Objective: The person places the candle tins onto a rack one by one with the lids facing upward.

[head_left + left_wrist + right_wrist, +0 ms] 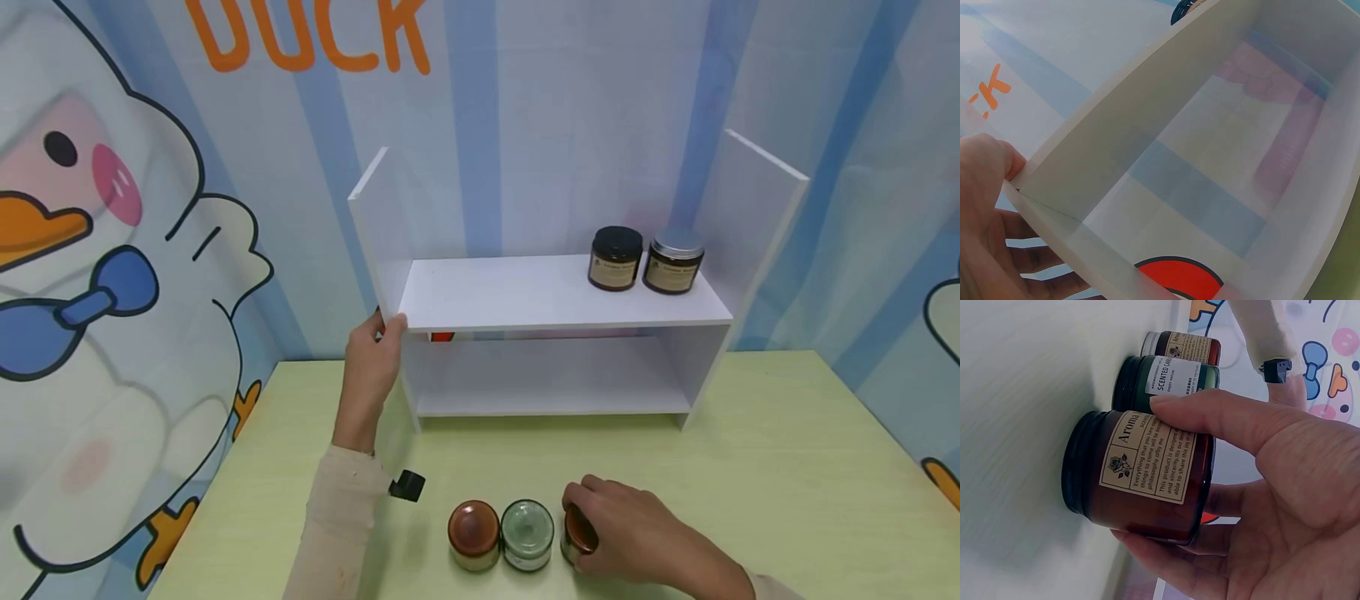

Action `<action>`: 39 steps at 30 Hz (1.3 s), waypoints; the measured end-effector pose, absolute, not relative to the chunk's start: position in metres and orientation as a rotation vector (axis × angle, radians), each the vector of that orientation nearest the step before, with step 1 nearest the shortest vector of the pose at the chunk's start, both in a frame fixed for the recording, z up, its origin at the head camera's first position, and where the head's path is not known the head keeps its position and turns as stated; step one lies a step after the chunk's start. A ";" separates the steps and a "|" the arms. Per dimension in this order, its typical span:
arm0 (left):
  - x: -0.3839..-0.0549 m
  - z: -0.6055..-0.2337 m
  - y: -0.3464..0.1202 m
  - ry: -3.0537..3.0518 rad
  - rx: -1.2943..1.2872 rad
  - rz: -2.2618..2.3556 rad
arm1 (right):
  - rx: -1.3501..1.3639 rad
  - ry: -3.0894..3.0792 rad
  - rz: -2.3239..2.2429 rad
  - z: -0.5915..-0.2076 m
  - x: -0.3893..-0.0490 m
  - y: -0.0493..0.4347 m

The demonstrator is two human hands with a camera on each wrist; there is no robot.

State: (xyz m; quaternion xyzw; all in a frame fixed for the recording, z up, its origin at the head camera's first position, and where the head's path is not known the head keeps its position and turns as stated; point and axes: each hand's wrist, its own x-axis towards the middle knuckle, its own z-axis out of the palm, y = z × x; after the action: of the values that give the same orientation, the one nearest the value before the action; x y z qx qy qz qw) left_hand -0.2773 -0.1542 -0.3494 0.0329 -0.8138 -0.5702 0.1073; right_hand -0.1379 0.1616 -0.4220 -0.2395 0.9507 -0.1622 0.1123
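Observation:
My right hand (633, 533) grips an amber scented candle jar (1141, 469) with a cream label and black lid. Thumb and fingers lie on opposite sides of it, and its lid end faces the table. Beside it stand a green scented candle jar (527, 533) with a white label and another amber candle jar (474, 533), both bottom-up and nearly touching. My left hand (375, 354) holds the left side panel of a white two-tier shelf (495, 292), thumb at the front edge and fingers outside. Whether the gripped jar touches the table cannot be told.
On the shelf's upper board, at the right, two dark candle jars stand upright, one with a black lid (618, 242), one with a silver lid (677, 244). The shelf stands on a pale green table (780, 467) before a duck-printed backdrop (525, 108).

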 end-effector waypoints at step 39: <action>-0.276 -0.349 -0.154 -2.397 0.095 -1.682 | -0.819 2.890 -0.035 -0.407 -0.140 0.153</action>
State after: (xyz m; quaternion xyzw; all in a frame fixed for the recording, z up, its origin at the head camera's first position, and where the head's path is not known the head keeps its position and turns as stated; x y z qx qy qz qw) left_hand -0.2759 -0.1540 -0.3488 0.0324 -0.8136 -0.5708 0.1058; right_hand -0.1396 0.1530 -0.4072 -0.2721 0.9598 -0.0116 0.0686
